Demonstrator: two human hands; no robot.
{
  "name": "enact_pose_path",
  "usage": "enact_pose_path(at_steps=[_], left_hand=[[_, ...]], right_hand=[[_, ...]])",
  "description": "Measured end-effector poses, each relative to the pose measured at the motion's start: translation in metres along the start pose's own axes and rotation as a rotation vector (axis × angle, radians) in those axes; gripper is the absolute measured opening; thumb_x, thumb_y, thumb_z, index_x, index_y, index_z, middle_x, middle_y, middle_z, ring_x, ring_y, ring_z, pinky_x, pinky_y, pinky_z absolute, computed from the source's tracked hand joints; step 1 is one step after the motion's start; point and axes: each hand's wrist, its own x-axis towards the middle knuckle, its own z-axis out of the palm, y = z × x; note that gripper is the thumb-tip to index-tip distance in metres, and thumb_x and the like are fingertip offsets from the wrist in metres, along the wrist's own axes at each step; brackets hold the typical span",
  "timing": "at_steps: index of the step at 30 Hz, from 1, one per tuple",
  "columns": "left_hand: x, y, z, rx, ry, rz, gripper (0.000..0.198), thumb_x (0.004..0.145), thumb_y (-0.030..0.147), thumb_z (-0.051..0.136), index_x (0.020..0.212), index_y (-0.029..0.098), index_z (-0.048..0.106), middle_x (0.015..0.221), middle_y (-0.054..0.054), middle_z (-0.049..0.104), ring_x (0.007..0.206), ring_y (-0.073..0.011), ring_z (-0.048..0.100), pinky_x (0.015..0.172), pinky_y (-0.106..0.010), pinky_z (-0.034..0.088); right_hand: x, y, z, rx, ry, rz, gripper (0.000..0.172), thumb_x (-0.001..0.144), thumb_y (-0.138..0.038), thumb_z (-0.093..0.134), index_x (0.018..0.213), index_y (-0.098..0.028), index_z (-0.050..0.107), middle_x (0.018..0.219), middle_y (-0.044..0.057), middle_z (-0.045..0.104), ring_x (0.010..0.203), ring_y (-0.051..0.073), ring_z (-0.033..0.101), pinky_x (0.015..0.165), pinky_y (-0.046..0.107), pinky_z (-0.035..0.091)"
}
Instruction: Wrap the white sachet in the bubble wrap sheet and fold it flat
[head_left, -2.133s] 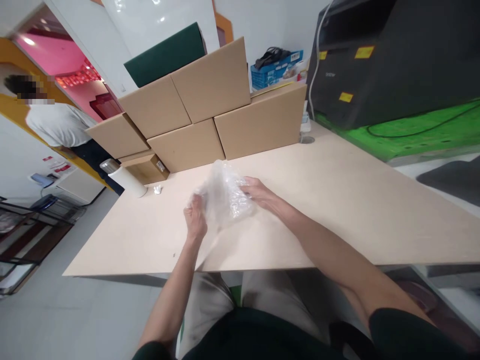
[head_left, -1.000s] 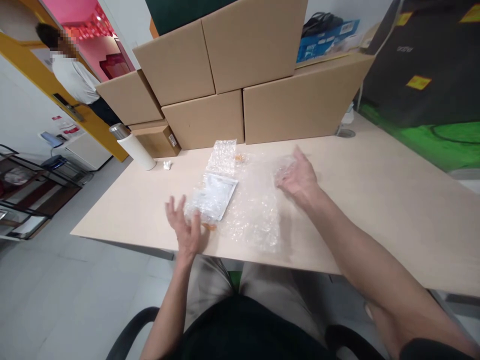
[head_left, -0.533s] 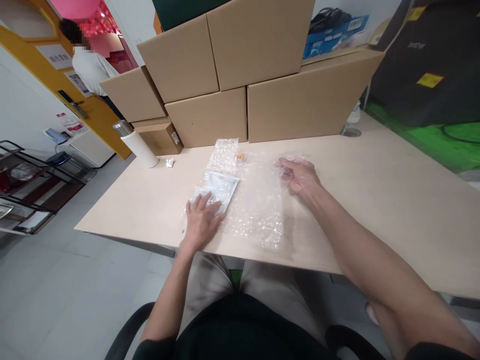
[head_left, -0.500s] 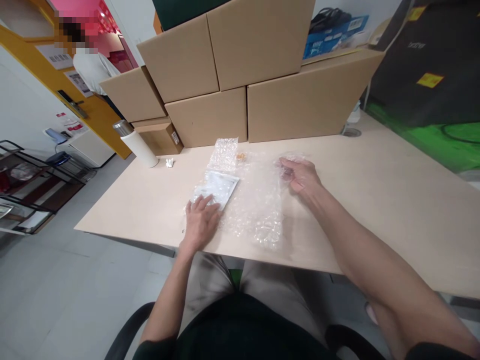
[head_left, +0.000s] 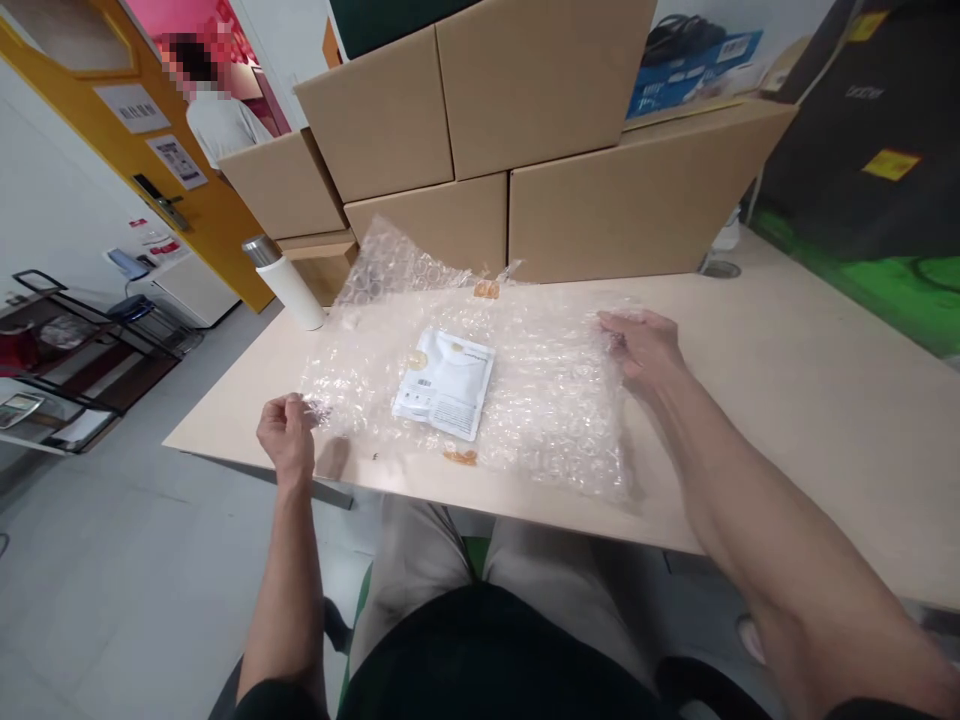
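A wide sheet of bubble wrap (head_left: 555,400) is spread across the table in front of me, its far left corner raised toward the boxes. My left hand (head_left: 287,435) pinches its left edge near the table's front left. On the opposite side, my right hand (head_left: 646,348) grips the right edge. A white printed pouch (head_left: 446,385) lies flat on the sheet, slightly tilted, with neither hand touching it. Orange tape pieces stick to the wrap, one at the far edge (head_left: 486,289) and one at the near edge (head_left: 460,457).
Brown cardboard boxes (head_left: 600,215) are stacked along the back of the light wooden table (head_left: 780,400). A white flask (head_left: 289,285) with a metal cap stands at the left. Another person (head_left: 221,125) is near the yellow door (head_left: 202,215). A black cart (head_left: 64,350) stands at the far left.
The bubble wrap has been opened out to the left and right, exposing the whole pouch. My left hand has moved left from the pouch to the sheet's edge; my right hand keeps its hold.
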Motion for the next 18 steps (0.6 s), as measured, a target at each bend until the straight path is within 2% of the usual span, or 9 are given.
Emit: enact_pose_path(at_steps=[3, 5, 7, 8, 9, 11, 13, 15, 18], left_hand=[[0.003, -0.016, -0.021, 0.343, -0.144, -0.097, 0.016, 0.083, 0.032, 0.057, 0.088, 0.018, 0.06, 0.076, -0.002, 0.06, 0.065, -0.0167, 0.06, 0.069, -0.036, 0.055], [-0.007, -0.018, -0.026, 0.573, -0.155, 0.005, 0.02, 0.081, 0.028, 0.06, 0.097, 0.017, 0.066, 0.093, -0.008, 0.062, 0.081, -0.0213, 0.062, 0.082, -0.042, 0.053], [-0.022, -0.012, -0.021, 0.645, -0.107, 0.185, 0.025, 0.084, 0.03, 0.059, 0.104, 0.018, 0.069, 0.106, -0.013, 0.059, 0.099, -0.0261, 0.059, 0.089, -0.044, 0.049], [-0.029, -0.006, -0.015, 0.624, -0.115, 0.256, 0.027, 0.087, 0.034, 0.056, 0.104, 0.018, 0.071, 0.108, -0.014, 0.058, 0.105, -0.0276, 0.056, 0.089, -0.043, 0.049], [-0.035, 0.001, -0.007, 0.593, -0.184, 0.294, 0.03, 0.09, 0.038, 0.053, 0.1, 0.018, 0.073, 0.105, -0.014, 0.059, 0.107, -0.0283, 0.055, 0.086, -0.041, 0.049], [-0.045, 0.016, 0.014, 0.548, -0.426, 0.278, 0.036, 0.091, 0.044, 0.05, 0.09, 0.018, 0.075, 0.098, -0.013, 0.063, 0.097, -0.0265, 0.058, 0.079, -0.038, 0.049], [-0.051, 0.027, 0.038, 0.545, -0.66, 0.254, 0.042, 0.092, 0.047, 0.047, 0.079, 0.017, 0.075, 0.082, -0.01, 0.065, 0.086, -0.0244, 0.06, 0.078, -0.036, 0.047], [-0.053, 0.032, 0.058, 0.525, -0.769, 0.177, 0.041, 0.087, 0.048, 0.053, 0.067, 0.017, 0.071, 0.068, -0.007, 0.062, 0.077, -0.0226, 0.059, 0.072, -0.033, 0.044], [-0.052, 0.027, 0.074, 0.434, -0.816, 0.026, 0.032, 0.08, 0.043, 0.06, 0.061, 0.017, 0.063, 0.059, -0.002, 0.059, 0.062, -0.0165, 0.055, 0.059, -0.027, 0.039]], right_hand=[[0.006, 0.005, -0.005, -0.042, 0.035, 0.004, 0.026, 0.074, -0.002, 0.072, 0.062, -0.019, 0.056, 0.059, -0.003, 0.058, 0.05, 0.006, 0.049, 0.033, 0.01, 0.034], [0.009, 0.009, -0.008, -0.086, 0.044, -0.006, 0.026, 0.075, -0.003, 0.072, 0.062, -0.018, 0.055, 0.057, -0.003, 0.057, 0.046, 0.006, 0.045, 0.032, 0.011, 0.031], [0.01, 0.012, -0.01, -0.119, 0.054, -0.019, 0.027, 0.076, -0.002, 0.071, 0.061, -0.016, 0.054, 0.055, -0.003, 0.056, 0.043, 0.005, 0.042, 0.032, 0.012, 0.029], [0.01, 0.013, -0.01, -0.125, 0.061, -0.025, 0.027, 0.076, -0.002, 0.071, 0.061, -0.016, 0.053, 0.054, -0.004, 0.055, 0.042, 0.005, 0.041, 0.032, 0.013, 0.028], [0.01, 0.014, -0.01, -0.124, 0.064, -0.028, 0.028, 0.076, -0.001, 0.071, 0.061, -0.016, 0.053, 0.054, -0.004, 0.055, 0.042, 0.005, 0.041, 0.032, 0.013, 0.027], [0.008, 0.013, -0.011, -0.12, 0.057, -0.033, 0.028, 0.076, -0.001, 0.071, 0.061, -0.016, 0.054, 0.053, -0.004, 0.055, 0.042, 0.005, 0.041, 0.033, 0.014, 0.027], [0.006, 0.012, -0.01, -0.125, 0.052, -0.037, 0.029, 0.075, 0.0, 0.071, 0.059, -0.017, 0.054, 0.051, -0.004, 0.055, 0.041, 0.005, 0.041, 0.033, 0.014, 0.027], [0.003, 0.011, -0.009, -0.137, 0.055, -0.042, 0.029, 0.074, 0.0, 0.071, 0.058, -0.017, 0.054, 0.05, -0.004, 0.055, 0.041, 0.006, 0.04, 0.033, 0.015, 0.027], [0.003, 0.01, -0.009, -0.146, 0.059, -0.039, 0.03, 0.073, 0.0, 0.071, 0.056, -0.017, 0.053, 0.049, -0.004, 0.055, 0.04, 0.005, 0.04, 0.031, 0.014, 0.027]])
